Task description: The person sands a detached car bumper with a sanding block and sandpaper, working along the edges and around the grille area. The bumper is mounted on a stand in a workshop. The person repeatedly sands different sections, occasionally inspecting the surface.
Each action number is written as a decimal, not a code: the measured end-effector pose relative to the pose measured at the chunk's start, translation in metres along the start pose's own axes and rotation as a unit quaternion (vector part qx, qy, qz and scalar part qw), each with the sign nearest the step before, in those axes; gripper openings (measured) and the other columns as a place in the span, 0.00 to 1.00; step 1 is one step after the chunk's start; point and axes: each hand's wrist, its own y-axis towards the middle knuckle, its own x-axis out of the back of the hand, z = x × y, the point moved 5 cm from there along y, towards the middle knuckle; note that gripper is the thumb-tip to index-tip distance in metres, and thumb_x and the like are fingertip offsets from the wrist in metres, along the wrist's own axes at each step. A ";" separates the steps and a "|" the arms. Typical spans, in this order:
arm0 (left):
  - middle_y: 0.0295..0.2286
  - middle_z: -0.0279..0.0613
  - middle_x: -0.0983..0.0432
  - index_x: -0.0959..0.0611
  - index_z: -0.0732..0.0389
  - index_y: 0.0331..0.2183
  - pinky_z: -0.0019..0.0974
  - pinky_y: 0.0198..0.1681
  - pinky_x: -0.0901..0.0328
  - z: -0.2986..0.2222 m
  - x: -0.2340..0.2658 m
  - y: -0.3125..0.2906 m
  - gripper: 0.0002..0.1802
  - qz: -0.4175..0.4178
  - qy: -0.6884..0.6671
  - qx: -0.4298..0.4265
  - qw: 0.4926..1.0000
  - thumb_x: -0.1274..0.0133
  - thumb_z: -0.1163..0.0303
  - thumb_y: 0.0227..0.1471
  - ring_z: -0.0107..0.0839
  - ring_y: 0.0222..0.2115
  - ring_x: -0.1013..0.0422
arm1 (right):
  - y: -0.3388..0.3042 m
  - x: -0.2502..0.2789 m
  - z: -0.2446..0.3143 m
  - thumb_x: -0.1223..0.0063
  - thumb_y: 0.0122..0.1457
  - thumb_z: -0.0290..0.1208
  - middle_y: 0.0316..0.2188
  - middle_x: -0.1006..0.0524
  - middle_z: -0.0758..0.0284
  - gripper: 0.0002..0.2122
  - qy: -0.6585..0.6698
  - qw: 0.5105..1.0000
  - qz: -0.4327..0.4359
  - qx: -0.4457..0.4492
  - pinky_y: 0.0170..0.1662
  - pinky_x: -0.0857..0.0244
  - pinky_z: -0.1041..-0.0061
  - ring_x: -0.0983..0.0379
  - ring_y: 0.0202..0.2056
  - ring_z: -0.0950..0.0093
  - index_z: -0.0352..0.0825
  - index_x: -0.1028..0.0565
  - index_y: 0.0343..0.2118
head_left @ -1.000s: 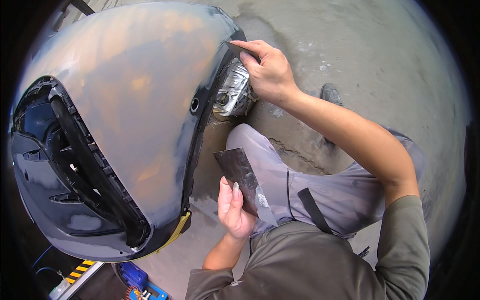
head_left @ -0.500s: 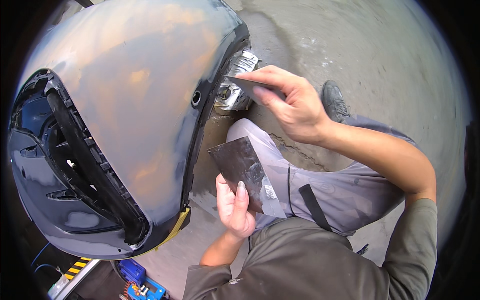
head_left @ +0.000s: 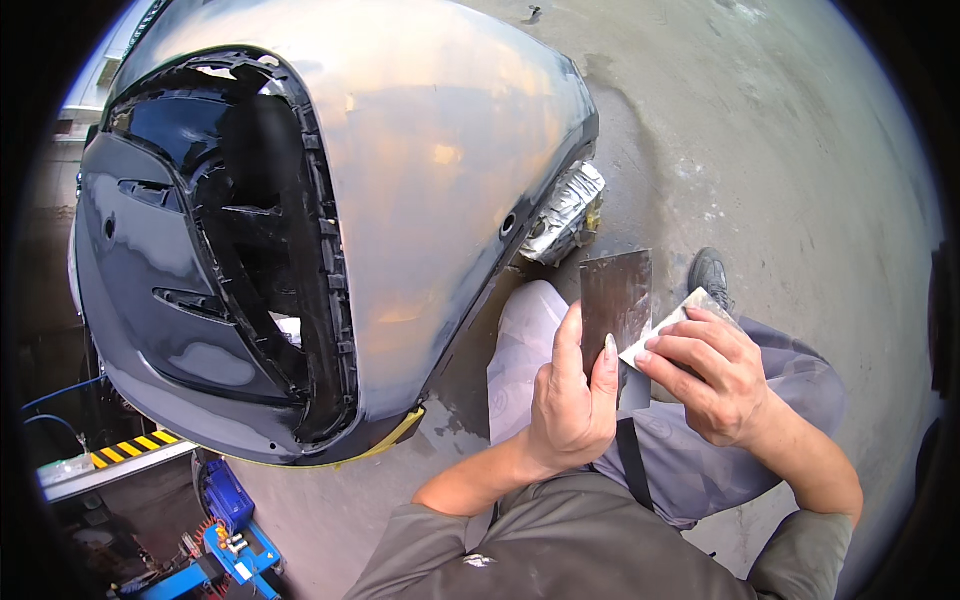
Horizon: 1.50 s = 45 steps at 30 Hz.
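Observation:
My left hand [head_left: 570,410] pinches a dark, thin rectangular metal filler plate [head_left: 612,300], upright above my lap, the thumb on its near face. Whitish smears mark the lower part of that face. My right hand [head_left: 715,385] is closed on a flat putty spreader [head_left: 655,338] with a pale face. The spreader's corner meets or nearly meets the plate's right edge; I cannot tell whether they touch. Left of my hands stands a car body [head_left: 430,220], its side patched in grey and pale orange and sanded dull.
A bundle wrapped in silver foil [head_left: 563,215] sits under the body's edge, beside my knee. The body's lamp opening [head_left: 325,260] is bare, edged with black clips. At lower left are a blue metal tool stand [head_left: 255,560] and a yellow-black striped edge [head_left: 130,448]. Grey concrete floor [head_left: 800,190] extends right.
My right hand has come down from beside the car body to the plate, and the spreader has turned, showing its pale face. My left hand has straightened the plate. The view has shifted left.

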 end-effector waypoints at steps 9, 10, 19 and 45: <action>0.49 0.59 0.22 0.39 0.77 0.65 0.38 0.48 0.28 -0.016 0.016 0.014 0.28 -0.090 -0.041 -0.096 0.990 0.52 0.79 0.69 0.38 0.44 0.21 | -0.027 0.009 0.014 0.41 0.49 0.30 0.43 0.18 0.67 0.18 0.019 0.998 0.050 0.023 0.54 0.25 0.57 0.20 0.46 0.68 0.37 0.14 0.45; 0.54 0.57 0.25 0.39 0.76 0.65 0.36 0.52 0.30 -0.016 0.021 0.017 0.28 -0.132 -0.104 -0.106 0.980 0.53 0.79 0.69 0.34 0.49 0.24 | -0.024 0.013 0.015 0.40 0.50 0.30 0.43 0.18 0.67 0.18 0.027 0.999 0.021 0.007 0.54 0.24 0.57 0.21 0.46 0.69 0.39 0.14 0.45; 0.58 0.47 0.27 0.35 0.70 0.66 0.36 0.66 0.40 -0.013 -0.002 0.005 0.26 0.042 -0.449 0.145 0.881 0.54 0.75 0.71 0.30 0.59 0.31 | -0.010 0.011 0.052 0.34 0.56 0.32 0.49 0.21 0.77 0.16 -0.023 0.985 -0.124 0.117 0.63 0.29 0.48 0.26 0.54 0.72 0.52 0.13 0.49; 0.56 0.49 0.29 0.37 0.72 0.63 0.33 0.62 0.40 -0.012 0.019 0.003 0.23 -0.075 -0.172 -0.045 0.981 0.55 0.77 0.71 0.30 0.56 0.31 | -0.009 0.011 0.032 0.42 0.53 0.35 0.46 0.19 0.67 0.16 -0.082 0.995 -0.024 0.049 0.57 0.27 0.56 0.21 0.47 0.68 0.37 0.16 0.45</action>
